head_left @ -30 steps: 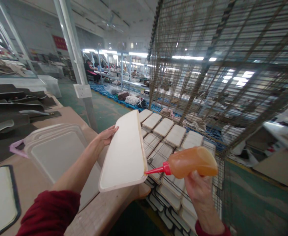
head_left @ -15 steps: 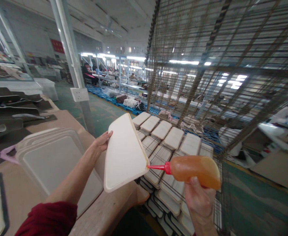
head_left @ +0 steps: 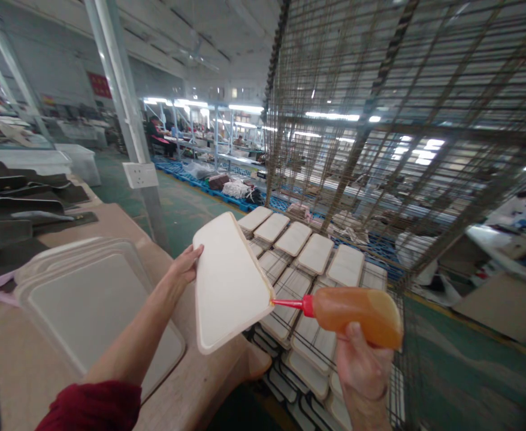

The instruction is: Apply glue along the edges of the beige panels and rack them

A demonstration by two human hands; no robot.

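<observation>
My left hand (head_left: 186, 263) grips the left edge of a white panel (head_left: 229, 287) with rounded corners, held tilted in the air. A yellowish line runs along the panel's right edge. My right hand (head_left: 365, 362) is closed around a squeeze bottle (head_left: 355, 314) of amber liquid, which looks like glue. The bottle lies nearly level, and its red nozzle (head_left: 287, 303) points left, its tip at the panel's lower right corner. Some amber liquid shows at that corner. The fingers behind the panel and under the bottle are partly hidden.
A stack of similar panels (head_left: 96, 299) lies on the brown-covered table (head_left: 200, 383) at left. Ahead, a wire rack (head_left: 290, 275) bears rows of white panels, with its wire mesh (head_left: 407, 78) rising at right. A metal post (head_left: 130, 108) with a socket box (head_left: 141, 175) stands beyond the table.
The panel has tilted a little and shifted slightly right and down in view. The nozzle tip stays at its lower right corner. The view has turned slightly.
</observation>
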